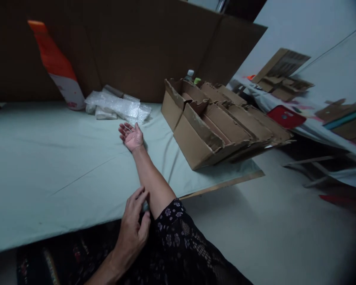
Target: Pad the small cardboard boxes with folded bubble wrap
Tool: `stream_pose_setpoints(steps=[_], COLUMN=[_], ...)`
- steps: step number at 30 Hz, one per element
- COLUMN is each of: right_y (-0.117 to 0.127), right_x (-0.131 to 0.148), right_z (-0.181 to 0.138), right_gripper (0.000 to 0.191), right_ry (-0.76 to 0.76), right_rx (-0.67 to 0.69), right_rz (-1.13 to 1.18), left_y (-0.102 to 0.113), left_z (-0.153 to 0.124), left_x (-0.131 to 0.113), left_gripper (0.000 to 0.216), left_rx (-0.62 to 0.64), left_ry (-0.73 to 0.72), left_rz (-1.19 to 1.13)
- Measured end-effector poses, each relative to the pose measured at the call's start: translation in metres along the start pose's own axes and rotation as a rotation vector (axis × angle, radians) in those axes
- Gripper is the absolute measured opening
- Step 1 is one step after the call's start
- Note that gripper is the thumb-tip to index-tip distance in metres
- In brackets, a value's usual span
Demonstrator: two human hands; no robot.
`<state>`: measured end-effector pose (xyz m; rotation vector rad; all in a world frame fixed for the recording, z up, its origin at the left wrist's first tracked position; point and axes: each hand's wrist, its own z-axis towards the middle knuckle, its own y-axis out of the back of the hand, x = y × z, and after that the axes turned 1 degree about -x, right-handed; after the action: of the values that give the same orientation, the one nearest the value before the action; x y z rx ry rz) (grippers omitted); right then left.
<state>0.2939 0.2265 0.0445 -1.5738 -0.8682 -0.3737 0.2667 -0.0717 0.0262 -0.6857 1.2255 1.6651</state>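
Observation:
My right arm stretches over the pale green cloth [62, 146] on the table. My right hand [132, 136] rests palm up there, fingers loosely bent and apart, with nothing in it. Just beyond its fingertips lies a pile of clear bubble wrap [115, 105]. My left hand [133, 223] is at the inner side of my right forearm [156, 180], fingertips at the skin near the elbow. Its fingers are bent with the thumb apart, and I see nothing held in it.
Open cardboard boxes [192, 134] stand at the table's right end, with bottle caps showing behind. An orange and white bottle [59, 67] stands against a large cardboard panel [142, 47]. Farther right, another table carries a red object [286, 117] and cut cardboard [284, 67].

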Motion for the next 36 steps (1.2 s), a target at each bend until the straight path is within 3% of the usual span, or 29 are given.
stream_pose_setpoints(steps=[4, 8, 11, 13, 14, 16, 18, 22, 25, 28, 32, 34, 36], right_y=[-0.018, -0.027, -0.013, 0.009, 0.023, 0.051, 0.072, 0.075, 0.053, 0.028, -0.008, -0.024, -0.034], right_x=[0.023, 0.086, 0.147, 0.185, 0.202, 0.231, 0.25, 0.257, 0.238, 0.209, 0.166, 0.15, 0.142], right_z=[-0.018, -0.054, -0.101, -0.136, -0.151, -0.174, -0.188, -0.198, -0.202, -0.208, -0.224, -0.236, -0.247], right_gripper=[0.032, 0.009, 0.017, 0.031, 0.037, 0.039, 0.026, 0.024, 0.02, 0.02, 0.018, 0.021, 0.021], right_ry=[0.078, 0.255, 0.773, 0.96, 0.964, 0.831, 0.676, 0.611, 0.62, 0.695, 0.908, 0.902, 0.853], right_rx=[-0.012, 0.013, -0.033, -0.263, -0.407, -0.659, -0.715, -0.348, -0.235, -0.039, 0.446, 0.645, 0.758], right_rz=[-0.298, -0.49, -1.303, -1.784, -1.985, -2.281, -2.402, -2.35, -2.324, -2.306, -2.139, -2.052, -1.943], left_y=[-0.01, -0.012, -0.006, -0.002, 0.0, 0.0, -0.002, 0.005, 0.027, 0.057, 0.09, 0.1, 0.109], left_z=[-0.008, -0.018, -0.016, -0.014, -0.013, -0.013, -0.013, -0.007, 0.002, 0.008, 0.008, 0.009, 0.01], left_x=[-0.009, -0.014, -0.011, -0.008, -0.007, -0.005, -0.006, -0.009, -0.006, 0.004, 0.02, 0.025, 0.028], left_gripper=[0.055, 0.039, 0.03, 0.027, 0.026, 0.025, 0.025, 0.024, 0.021, 0.019, 0.029, 0.042, 0.057], left_rx=[0.135, 0.36, 0.268, 0.182, 0.157, 0.156, 0.175, 0.107, -0.024, -0.185, -0.358, -0.408, -0.431], left_ry=[-0.084, -0.239, -0.167, -0.084, -0.056, -0.03, -0.034, -0.097, -0.076, 0.058, 0.276, 0.335, 0.341], left_rz=[-0.13, -0.356, -0.35, -0.328, -0.323, -0.317, -0.316, -0.351, -0.327, -0.239, -0.174, -0.178, -0.175])
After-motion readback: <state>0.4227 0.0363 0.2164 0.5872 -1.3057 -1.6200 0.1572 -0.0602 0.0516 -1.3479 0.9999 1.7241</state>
